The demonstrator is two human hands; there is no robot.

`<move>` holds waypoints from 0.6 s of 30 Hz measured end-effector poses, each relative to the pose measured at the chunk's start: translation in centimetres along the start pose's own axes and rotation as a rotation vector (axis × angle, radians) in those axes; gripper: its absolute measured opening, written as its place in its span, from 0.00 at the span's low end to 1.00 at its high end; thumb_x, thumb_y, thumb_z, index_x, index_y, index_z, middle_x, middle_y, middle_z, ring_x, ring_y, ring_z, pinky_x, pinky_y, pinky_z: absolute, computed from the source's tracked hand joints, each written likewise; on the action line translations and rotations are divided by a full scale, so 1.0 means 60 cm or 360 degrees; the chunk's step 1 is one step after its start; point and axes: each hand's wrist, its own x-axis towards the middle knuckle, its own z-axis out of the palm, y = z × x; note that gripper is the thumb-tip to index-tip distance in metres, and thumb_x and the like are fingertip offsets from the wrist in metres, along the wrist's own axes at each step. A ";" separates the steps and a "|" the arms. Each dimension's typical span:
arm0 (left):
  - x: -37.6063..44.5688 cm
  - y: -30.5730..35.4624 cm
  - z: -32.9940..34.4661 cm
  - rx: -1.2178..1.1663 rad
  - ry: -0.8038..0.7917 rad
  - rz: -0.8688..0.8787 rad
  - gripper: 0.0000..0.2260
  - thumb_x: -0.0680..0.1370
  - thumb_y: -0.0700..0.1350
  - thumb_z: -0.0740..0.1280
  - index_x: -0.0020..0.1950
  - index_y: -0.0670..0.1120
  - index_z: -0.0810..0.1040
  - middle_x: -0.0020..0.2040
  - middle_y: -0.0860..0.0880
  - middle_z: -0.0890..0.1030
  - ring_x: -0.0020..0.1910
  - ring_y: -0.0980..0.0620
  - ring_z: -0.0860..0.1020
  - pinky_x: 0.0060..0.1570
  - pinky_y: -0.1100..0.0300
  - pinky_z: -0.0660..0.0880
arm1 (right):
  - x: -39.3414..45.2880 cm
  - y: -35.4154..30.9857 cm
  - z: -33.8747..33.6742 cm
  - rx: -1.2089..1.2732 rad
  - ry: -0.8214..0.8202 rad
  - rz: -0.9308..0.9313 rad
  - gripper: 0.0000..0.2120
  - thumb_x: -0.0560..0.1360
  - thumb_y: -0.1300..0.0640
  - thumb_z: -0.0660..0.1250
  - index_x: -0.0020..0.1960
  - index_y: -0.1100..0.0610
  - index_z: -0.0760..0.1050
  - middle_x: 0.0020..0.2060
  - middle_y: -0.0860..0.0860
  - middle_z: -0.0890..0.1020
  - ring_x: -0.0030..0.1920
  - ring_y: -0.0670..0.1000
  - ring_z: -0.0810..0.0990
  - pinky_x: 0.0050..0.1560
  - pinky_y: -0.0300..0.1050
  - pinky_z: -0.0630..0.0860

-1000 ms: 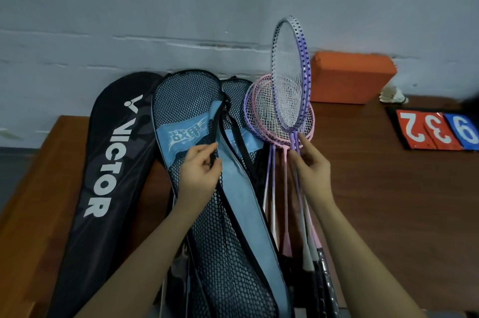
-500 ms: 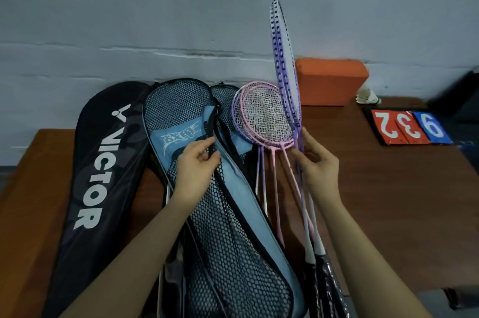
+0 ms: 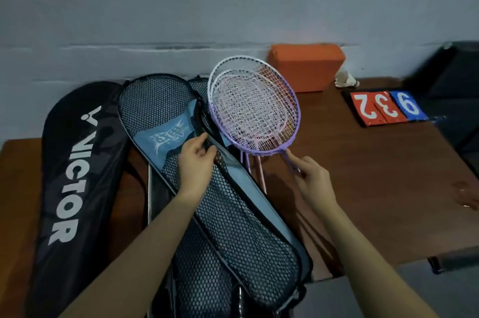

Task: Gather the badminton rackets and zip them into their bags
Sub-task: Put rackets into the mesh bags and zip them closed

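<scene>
Now the mesh bag (image 3: pixel 228 214), lying near the table's (image 3: pixel 375 188) front edge, is pinched at its opening by the left hand (image 3: pixel 198 162). The purple racket (image 3: pixel 256 112) is pinched at the shaft by the right hand (image 3: pixel 315 182), just beside the bag. The flap should be held wide while the head is fed in flat, so strings are not snagged.

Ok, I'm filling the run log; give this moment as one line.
left hand: grips mesh bag | right hand: pinches purple racket shaft | VICTOR bag: untouched
</scene>
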 end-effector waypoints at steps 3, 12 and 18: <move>0.004 0.002 0.007 -0.0012 0.0041 0.0017 0.18 0.76 0.41 0.66 0.66 0.46 0.72 0.66 0.49 0.71 0.58 0.51 0.75 0.65 0.53 0.70 | -0.018 0.012 -0.001 0.0014 -0.0137 -0.0021 0.22 0.73 0.68 0.67 0.64 0.52 0.74 0.32 0.45 0.69 0.35 0.40 0.70 0.35 0.29 0.64; -0.001 -0.011 0.022 0.0126 0.0169 0.0118 0.19 0.77 0.39 0.65 0.67 0.45 0.71 0.62 0.55 0.67 0.51 0.57 0.74 0.56 0.71 0.65 | -0.050 0.036 0.013 -0.0174 -0.0425 0.0070 0.23 0.75 0.64 0.65 0.66 0.44 0.73 0.38 0.49 0.73 0.41 0.57 0.78 0.40 0.52 0.75; 0.015 0.001 0.016 0.0241 -0.0015 0.0214 0.20 0.76 0.38 0.66 0.68 0.46 0.71 0.69 0.51 0.66 0.54 0.69 0.68 0.48 0.87 0.58 | -0.063 0.045 0.019 -0.0115 -0.0446 -0.0014 0.22 0.74 0.65 0.67 0.63 0.46 0.75 0.37 0.48 0.75 0.40 0.55 0.79 0.39 0.48 0.75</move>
